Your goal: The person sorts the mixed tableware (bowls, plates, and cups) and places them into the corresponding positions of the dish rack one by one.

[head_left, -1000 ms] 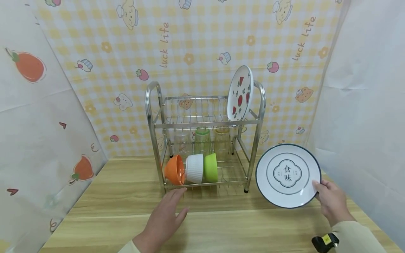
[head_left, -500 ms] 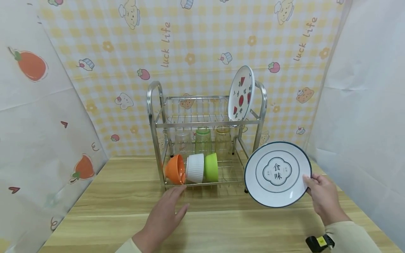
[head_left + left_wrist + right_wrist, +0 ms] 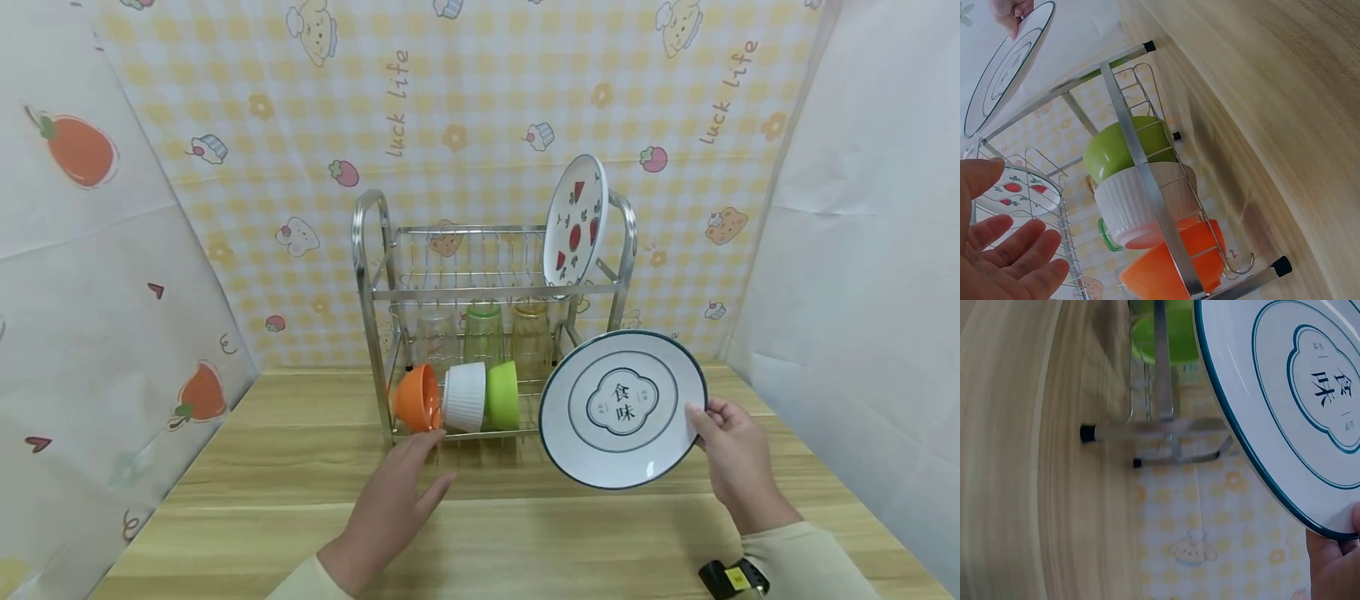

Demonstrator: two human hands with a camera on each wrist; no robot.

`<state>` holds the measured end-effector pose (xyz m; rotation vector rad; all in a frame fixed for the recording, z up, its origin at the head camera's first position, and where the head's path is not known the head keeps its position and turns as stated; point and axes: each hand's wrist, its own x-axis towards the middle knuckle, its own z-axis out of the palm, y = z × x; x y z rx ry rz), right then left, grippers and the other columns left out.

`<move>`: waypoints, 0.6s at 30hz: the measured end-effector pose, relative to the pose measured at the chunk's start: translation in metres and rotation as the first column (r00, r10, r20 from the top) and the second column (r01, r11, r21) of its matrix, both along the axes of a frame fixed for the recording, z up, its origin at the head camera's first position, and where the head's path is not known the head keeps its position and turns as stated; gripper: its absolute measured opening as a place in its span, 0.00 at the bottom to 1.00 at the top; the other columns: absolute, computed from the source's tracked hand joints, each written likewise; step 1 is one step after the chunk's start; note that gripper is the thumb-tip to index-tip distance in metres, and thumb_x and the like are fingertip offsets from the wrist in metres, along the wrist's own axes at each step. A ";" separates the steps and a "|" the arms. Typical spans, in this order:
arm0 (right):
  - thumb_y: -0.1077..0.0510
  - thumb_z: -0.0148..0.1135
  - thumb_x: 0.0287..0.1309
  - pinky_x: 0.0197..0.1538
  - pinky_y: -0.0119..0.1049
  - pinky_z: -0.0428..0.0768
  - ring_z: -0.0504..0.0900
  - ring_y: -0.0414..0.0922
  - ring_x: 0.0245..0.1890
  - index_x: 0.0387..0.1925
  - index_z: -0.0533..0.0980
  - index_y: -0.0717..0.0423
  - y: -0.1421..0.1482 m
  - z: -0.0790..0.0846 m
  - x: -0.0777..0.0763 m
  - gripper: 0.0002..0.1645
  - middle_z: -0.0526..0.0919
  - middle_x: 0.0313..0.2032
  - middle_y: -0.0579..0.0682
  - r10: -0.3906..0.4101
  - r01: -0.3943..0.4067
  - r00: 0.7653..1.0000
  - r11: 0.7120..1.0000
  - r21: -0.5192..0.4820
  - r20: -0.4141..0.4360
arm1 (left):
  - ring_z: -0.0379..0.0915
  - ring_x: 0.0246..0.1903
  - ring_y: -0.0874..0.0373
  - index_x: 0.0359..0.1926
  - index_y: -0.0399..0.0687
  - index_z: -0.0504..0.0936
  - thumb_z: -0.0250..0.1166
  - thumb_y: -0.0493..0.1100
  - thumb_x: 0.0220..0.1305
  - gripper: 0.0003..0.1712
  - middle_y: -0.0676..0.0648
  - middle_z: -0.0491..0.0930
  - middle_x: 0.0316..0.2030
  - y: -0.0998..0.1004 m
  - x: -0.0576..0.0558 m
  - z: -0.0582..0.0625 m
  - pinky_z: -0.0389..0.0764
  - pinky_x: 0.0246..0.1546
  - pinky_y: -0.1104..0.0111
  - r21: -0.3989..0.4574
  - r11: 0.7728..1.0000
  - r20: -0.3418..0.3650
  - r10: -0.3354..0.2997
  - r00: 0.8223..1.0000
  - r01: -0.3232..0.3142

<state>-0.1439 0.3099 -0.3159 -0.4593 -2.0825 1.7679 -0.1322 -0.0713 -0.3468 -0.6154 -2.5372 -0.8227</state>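
Note:
My right hand (image 3: 738, 458) pinches the right rim of a white plate (image 3: 600, 454) with a dark teal edge and Chinese characters. Its thumb lies on the face, and the plate is tilted up before the right front leg of a metal dish rack (image 3: 495, 293). With fingers extended, my left hand (image 3: 390, 508) is held in front of the rack's lower left, nearest an orange bowl (image 3: 412, 398); in the left wrist view it appears apart from the rack. A watermelon-patterned plate (image 3: 573, 221) stands at the right end of the top tier.
Beside the orange bowl on the lower tier lie a white ribbed bowl (image 3: 464, 397) and a green bowl (image 3: 502, 397). Behind them stand a clear glass (image 3: 436, 337), a green glass (image 3: 483, 333) and a yellow glass (image 3: 531, 337). The wooden table (image 3: 300, 467) meets curtained walls.
My right hand has carried the white plate leftward and slightly up, from right of the rack to before its right front leg. The left hand stays nearly in place.

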 end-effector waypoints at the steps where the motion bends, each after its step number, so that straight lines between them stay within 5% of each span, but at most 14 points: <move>1: 0.60 0.52 0.70 0.40 0.19 0.77 0.75 0.29 0.33 0.53 0.66 0.70 -0.004 0.001 0.000 0.17 0.75 0.30 0.36 0.003 -0.003 1.000 1.000 -0.002 -0.011 | 0.72 0.57 0.47 0.60 0.39 0.73 0.70 0.45 0.58 0.30 0.44 0.77 0.56 0.001 0.000 0.001 0.74 0.57 0.54 0.008 1.000 -0.004 -0.006 1.000 0.006; 6: 0.61 0.52 0.69 0.42 0.19 0.77 0.76 0.29 0.33 0.51 0.66 0.69 -0.024 0.005 -0.003 0.16 0.76 0.31 0.36 0.025 -0.026 0.998 0.999 -0.018 -0.054 | 0.72 0.57 0.46 0.59 0.38 0.74 0.71 0.46 0.57 0.31 0.43 0.77 0.56 0.005 0.001 0.007 0.74 0.56 0.53 0.065 0.997 0.011 -0.033 0.999 0.032; 11: 0.63 0.53 0.69 0.41 0.21 0.78 0.76 0.30 0.32 0.49 0.67 0.70 -0.043 0.004 -0.005 0.13 0.76 0.29 0.36 0.040 -0.043 0.996 0.999 -0.031 -0.083 | 0.73 0.55 0.48 0.60 0.41 0.74 0.69 0.48 0.59 0.30 0.44 0.77 0.55 0.008 -0.001 0.013 0.75 0.55 0.53 0.130 0.991 0.112 -0.056 0.992 0.042; 18: 0.64 0.53 0.68 0.40 0.22 0.78 0.76 0.31 0.31 0.48 0.68 0.72 -0.067 0.003 -0.008 0.14 0.76 0.27 0.36 0.078 -0.083 0.991 0.996 -0.043 -0.110 | 0.75 0.51 0.50 0.56 0.40 0.76 0.69 0.47 0.59 0.27 0.45 0.79 0.49 0.014 -0.003 0.018 0.75 0.54 0.53 0.281 0.958 0.185 -0.106 0.977 0.051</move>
